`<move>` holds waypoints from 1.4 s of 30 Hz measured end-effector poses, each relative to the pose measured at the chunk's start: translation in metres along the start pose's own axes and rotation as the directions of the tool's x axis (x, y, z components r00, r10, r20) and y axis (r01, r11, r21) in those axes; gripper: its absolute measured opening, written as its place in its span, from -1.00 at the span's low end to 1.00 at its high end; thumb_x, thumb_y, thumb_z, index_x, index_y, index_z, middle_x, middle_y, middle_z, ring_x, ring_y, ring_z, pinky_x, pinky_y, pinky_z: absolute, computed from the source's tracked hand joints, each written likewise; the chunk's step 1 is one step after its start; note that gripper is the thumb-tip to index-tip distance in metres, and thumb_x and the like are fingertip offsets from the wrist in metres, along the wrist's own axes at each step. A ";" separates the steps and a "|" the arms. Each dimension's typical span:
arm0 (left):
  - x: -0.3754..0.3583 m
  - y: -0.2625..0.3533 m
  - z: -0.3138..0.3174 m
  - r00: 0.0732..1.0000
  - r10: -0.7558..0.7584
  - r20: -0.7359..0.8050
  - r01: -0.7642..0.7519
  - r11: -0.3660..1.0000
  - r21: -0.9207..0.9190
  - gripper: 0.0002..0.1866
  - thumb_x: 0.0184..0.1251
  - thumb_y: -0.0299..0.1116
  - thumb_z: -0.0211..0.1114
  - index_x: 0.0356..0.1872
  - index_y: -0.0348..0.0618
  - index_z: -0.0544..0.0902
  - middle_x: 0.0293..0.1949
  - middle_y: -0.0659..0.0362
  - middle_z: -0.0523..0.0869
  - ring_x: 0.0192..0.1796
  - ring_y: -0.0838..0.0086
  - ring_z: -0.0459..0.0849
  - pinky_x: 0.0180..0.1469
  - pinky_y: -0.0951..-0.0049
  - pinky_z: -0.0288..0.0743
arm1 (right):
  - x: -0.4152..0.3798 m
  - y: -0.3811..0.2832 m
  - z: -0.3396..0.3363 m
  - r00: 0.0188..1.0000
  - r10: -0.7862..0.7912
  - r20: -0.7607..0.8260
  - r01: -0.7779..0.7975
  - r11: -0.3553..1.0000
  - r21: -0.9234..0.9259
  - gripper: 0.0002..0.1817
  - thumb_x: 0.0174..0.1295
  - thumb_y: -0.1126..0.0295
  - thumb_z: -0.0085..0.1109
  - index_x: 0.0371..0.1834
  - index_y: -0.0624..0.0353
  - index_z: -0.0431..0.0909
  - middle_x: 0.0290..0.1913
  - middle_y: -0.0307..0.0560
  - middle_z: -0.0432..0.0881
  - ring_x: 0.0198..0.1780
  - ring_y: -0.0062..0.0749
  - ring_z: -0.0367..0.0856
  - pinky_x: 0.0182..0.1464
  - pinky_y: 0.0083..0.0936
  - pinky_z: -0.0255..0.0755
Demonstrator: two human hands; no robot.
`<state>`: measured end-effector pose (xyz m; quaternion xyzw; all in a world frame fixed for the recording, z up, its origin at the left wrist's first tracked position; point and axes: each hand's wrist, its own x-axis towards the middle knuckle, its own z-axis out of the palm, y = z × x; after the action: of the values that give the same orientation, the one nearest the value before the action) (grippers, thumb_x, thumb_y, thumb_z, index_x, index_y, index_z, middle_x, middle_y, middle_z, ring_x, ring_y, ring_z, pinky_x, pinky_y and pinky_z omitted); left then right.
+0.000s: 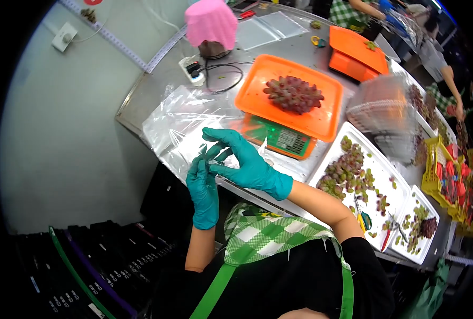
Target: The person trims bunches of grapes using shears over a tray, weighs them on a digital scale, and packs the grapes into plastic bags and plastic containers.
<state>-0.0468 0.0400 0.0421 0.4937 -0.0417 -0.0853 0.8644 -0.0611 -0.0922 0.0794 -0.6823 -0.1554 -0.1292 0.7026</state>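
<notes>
Both my hands wear teal gloves and meet at the table's front edge, over clear plastic bags (167,119). My left hand (203,194) is upright with its fingers bent together at the tips. Coming in from the right, my right hand (247,165) curls its fingers and thumb toward the left fingertips, its index finger stretched out. A small glint of clear material shows between them, too little to identify. Just beyond, an orange scale (247,98) with a green-lit display carries a reddish succulent (295,94) on its tray.
To the right, a white tray (321,173) holds succulent pieces and scissors (364,218); a smaller white tray (414,255) adjoins it. Clear plastic containers (385,114) are stacked behind. A second orange scale (358,53), a pink-covered pot (211,24) and a cable stand farther back. Co-workers are at the upper right.
</notes>
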 end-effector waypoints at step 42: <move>-0.047 -0.012 0.159 0.634 0.100 0.767 -0.537 0.770 0.345 -0.53 -0.02 -0.76 0.05 0.00 -0.20 0.47 -0.16 0.14 0.60 -0.11 0.56 0.55 -0.10 0.60 0.41 | -0.063 -0.040 -0.121 0.919 -0.083 -0.386 0.133 0.986 0.105 -0.80 0.12 0.52 0.05 -0.16 0.18 0.37 -0.28 -0.24 0.42 -0.26 -0.60 0.40 -0.17 -0.69 0.32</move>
<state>-0.1192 -0.0914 0.1130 0.6287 -0.4846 -0.0912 0.6014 -0.1292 -0.2165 0.0884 -0.5878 -0.0617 -0.2875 0.7536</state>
